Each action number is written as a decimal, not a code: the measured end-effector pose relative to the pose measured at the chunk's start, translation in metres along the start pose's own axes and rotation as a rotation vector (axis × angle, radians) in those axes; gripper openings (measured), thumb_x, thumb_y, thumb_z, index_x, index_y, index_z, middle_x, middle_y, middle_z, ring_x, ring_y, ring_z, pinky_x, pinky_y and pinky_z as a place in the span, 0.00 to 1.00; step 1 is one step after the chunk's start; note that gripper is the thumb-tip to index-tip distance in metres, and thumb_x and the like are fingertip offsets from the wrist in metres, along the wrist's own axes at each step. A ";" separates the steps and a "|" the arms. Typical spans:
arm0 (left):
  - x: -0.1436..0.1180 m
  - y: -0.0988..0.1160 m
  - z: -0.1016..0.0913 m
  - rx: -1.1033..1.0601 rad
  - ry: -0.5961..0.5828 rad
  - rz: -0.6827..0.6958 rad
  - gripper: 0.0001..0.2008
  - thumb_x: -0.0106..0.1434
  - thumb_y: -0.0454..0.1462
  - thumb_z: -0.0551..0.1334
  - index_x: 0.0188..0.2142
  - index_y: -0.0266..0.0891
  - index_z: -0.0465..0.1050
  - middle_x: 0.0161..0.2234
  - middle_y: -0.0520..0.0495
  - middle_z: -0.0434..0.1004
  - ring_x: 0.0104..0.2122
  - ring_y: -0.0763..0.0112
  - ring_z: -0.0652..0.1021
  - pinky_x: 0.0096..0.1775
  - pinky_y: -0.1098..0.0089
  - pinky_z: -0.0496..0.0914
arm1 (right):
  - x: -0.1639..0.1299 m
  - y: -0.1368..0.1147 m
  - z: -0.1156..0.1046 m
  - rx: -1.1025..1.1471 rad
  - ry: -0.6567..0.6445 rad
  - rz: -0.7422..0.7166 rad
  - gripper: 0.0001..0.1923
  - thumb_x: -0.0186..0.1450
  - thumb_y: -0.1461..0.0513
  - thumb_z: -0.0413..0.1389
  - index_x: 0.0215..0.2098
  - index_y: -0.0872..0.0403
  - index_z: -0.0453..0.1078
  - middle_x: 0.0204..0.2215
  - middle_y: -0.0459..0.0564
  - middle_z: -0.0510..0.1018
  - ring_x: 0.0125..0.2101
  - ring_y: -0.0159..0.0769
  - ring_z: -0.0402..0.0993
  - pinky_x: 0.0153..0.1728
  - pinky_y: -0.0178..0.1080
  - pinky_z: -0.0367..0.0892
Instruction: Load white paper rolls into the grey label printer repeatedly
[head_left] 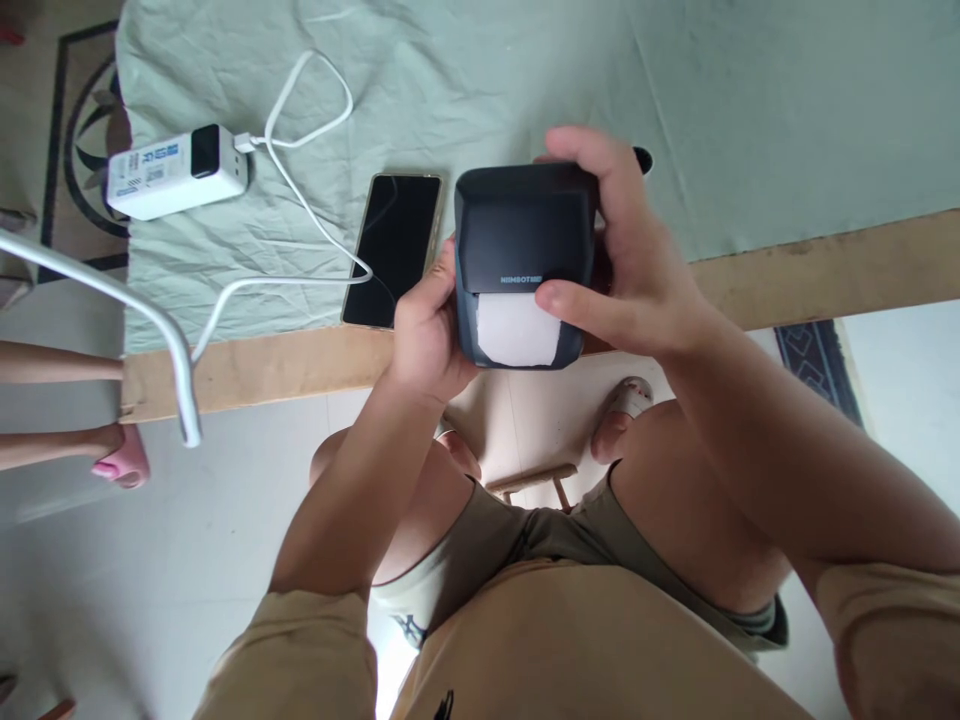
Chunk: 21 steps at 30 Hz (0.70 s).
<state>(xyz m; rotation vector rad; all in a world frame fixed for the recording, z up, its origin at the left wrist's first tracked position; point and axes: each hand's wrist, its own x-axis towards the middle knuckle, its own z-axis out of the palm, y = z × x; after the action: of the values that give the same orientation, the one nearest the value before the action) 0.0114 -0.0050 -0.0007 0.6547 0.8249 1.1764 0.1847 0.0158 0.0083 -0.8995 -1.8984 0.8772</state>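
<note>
As I follow along from afar through the head camera, the far left gives me another person's foot [106, 441] in a pink slipper [131, 462], and close by, a thick white cord [178, 360] hanging across the view. On we go: up on the green cloth [787, 110] of the bench [255, 375] sits a white power bank [166, 178] with a dark display, a plug [243, 143] in its right end. From that plug a thin white cable [300, 281] loops over the cloth and crosses the lower part of a phone [396, 235], screen dark, lying just left of my left hand [429, 335].

And that left hand is busy: its thumb bears on the left side of a black device [525, 200] lettered NIIMBOT, the other fingers tucked underneath, mostly hidden from me. Both hands hold the device up over the near edge of the bench, its cover down across the upper part. What's inside? White paper [514, 335] shows in the opening below the cover; roll or sheets, I can't tell.

Over to my right hand [637, 265], clasping the right side: thumb across the front where cover meets paper, forefinger bent near the top right corner, remaining fingers behind, out of sight. Just beyond, a small dark thing [645, 160] peeks out, too hidden to name.
</note>
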 end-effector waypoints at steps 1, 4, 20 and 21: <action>0.000 0.000 -0.001 -0.001 -0.013 -0.013 0.11 0.66 0.42 0.56 0.31 0.43 0.75 0.36 0.49 0.81 0.63 0.57 0.67 0.56 0.59 0.74 | 0.000 0.000 0.000 0.004 0.003 -0.011 0.37 0.57 0.49 0.60 0.61 0.44 0.55 0.63 0.51 0.61 0.60 0.45 0.63 0.61 0.50 0.64; 0.001 0.001 -0.003 -0.020 -0.002 -0.035 0.10 0.64 0.40 0.57 0.29 0.42 0.73 0.32 0.49 0.81 0.62 0.54 0.69 0.55 0.56 0.74 | -0.001 0.001 0.000 0.023 0.021 -0.046 0.35 0.58 0.48 0.61 0.60 0.43 0.56 0.61 0.51 0.63 0.61 0.45 0.63 0.62 0.50 0.63; -0.003 0.001 0.007 -0.015 -0.061 -0.056 0.13 0.69 0.41 0.54 0.43 0.38 0.75 0.45 0.48 0.80 0.65 0.58 0.66 0.57 0.64 0.72 | 0.023 -0.035 -0.010 -0.156 0.677 -0.055 0.13 0.66 0.62 0.52 0.27 0.50 0.53 0.28 0.43 0.58 0.22 0.23 0.62 0.23 0.32 0.60; -0.003 0.002 0.007 -0.025 -0.059 -0.058 0.13 0.69 0.40 0.53 0.43 0.38 0.75 0.46 0.48 0.79 0.65 0.59 0.65 0.58 0.63 0.71 | 0.022 -0.035 -0.011 -0.253 0.604 -0.053 0.10 0.65 0.63 0.53 0.27 0.51 0.56 0.27 0.43 0.61 0.23 0.24 0.62 0.25 0.33 0.59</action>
<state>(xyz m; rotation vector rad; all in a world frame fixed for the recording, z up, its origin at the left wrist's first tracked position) 0.0157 -0.0078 0.0055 0.6380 0.7733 1.1080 0.1771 0.0195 0.0506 -1.1094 -1.5043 0.2792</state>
